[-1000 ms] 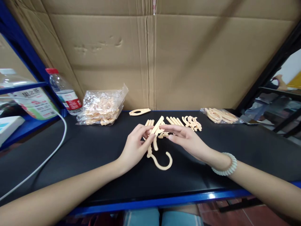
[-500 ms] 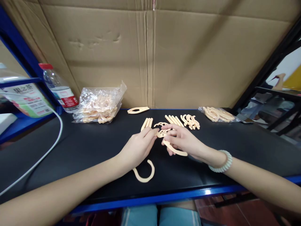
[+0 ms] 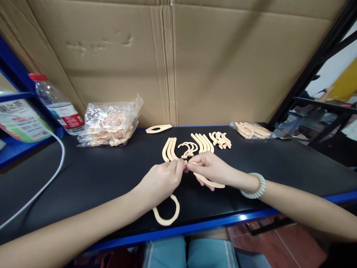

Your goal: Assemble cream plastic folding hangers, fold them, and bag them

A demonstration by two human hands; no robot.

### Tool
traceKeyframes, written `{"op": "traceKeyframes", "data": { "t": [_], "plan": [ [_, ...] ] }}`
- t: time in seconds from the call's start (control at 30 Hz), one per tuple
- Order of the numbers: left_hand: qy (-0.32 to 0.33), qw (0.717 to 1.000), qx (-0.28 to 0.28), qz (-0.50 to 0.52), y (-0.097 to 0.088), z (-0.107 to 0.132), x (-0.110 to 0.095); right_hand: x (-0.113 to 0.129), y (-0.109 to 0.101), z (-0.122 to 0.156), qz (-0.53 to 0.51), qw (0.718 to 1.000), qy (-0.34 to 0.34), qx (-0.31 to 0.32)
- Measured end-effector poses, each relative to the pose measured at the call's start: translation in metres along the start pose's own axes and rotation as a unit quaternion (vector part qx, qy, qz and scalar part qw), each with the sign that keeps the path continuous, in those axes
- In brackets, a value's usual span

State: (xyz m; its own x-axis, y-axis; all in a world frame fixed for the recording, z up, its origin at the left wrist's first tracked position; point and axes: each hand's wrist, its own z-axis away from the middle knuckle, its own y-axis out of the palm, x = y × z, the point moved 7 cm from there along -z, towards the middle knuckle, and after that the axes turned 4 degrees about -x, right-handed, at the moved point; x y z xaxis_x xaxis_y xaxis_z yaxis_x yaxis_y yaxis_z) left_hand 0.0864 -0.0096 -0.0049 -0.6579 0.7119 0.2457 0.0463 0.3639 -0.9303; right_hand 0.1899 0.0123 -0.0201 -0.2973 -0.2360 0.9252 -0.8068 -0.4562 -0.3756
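My left hand (image 3: pixel 161 180) is closed round a cream plastic hook piece (image 3: pixel 166 214), whose curved end sticks out below my wrist near the table's front edge. My right hand (image 3: pixel 208 169) is closed on a cream curved arm piece (image 3: pixel 210 182) that pokes out under my palm. The fingertips of both hands meet above the black tabletop (image 3: pixel 92 175). Just beyond them lie loose cream parts: a bundle of curved arms (image 3: pixel 169 148), small hooks (image 3: pixel 189 148), more arms (image 3: pixel 203 142) and a small pile of hooks (image 3: pixel 221 139).
A clear bag of cream parts (image 3: pixel 110 124) lies at the back left, a second bag (image 3: pixel 251 130) at the back right, and a single flat part (image 3: pixel 158 128) between them. A water bottle (image 3: pixel 55 104) and a white cable (image 3: pixel 41 186) are on the left. Cardboard (image 3: pixel 181 63) walls the back.
Both hands have come down and towards me. The hook piece has swung from under my fingers to below my left wrist, and the arm piece now lies low under my right palm.
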Motion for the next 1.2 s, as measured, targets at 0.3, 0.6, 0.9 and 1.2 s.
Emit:
{"op": "traceKeyframes", "data": {
  "t": [0.3,0.6,0.9,1.2],
  "plan": [
    [-0.003,0.997,-0.047,0.055,-0.007,0.003,0.0,0.028,-0.008,0.006,0.193,0.967,-0.144,-0.082],
    [-0.202,0.937,-0.063,0.279,-0.008,0.006,0.054,0.053,-0.073,0.024,0.351,0.849,-0.278,-0.281],
    [-0.374,0.723,-0.078,0.576,0.019,0.015,0.096,-0.031,-0.156,-0.015,0.486,0.831,-0.176,-0.205],
    [-0.448,0.62,-0.146,0.627,0.024,0.022,0.104,0.0,-0.103,-0.005,0.439,0.842,-0.23,-0.213]
  ]
}}
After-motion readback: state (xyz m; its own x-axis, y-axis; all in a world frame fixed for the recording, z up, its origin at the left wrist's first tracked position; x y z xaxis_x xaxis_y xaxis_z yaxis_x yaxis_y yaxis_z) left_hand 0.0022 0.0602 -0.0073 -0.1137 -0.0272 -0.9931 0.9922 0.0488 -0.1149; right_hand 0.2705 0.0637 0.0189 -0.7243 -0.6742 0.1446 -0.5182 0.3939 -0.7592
